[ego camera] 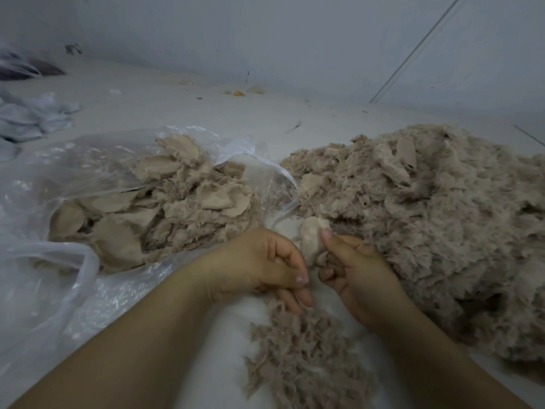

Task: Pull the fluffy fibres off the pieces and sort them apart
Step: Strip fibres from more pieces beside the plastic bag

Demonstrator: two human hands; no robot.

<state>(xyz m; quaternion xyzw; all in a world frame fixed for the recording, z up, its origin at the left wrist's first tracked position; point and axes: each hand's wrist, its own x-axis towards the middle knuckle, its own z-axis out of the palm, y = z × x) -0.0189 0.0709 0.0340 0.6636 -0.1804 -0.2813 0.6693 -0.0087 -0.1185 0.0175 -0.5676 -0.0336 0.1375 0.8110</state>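
Left hand (265, 267): grip closed on beige fluffy fibres (287, 302).
Right hand (356, 270): small pale fabric piece (312, 240) pinched.
Left: clear plastic bag (44, 290) of pieces.
Right: large fluffy pile (442, 219).

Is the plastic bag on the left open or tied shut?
Open: the plastic bag lies with its mouth spread, fabric pieces exposed inside.

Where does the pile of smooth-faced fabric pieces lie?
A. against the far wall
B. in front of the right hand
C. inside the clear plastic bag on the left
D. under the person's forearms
C: the pieces with smooth backing lie in the open clear plastic bag, left of the left hand.
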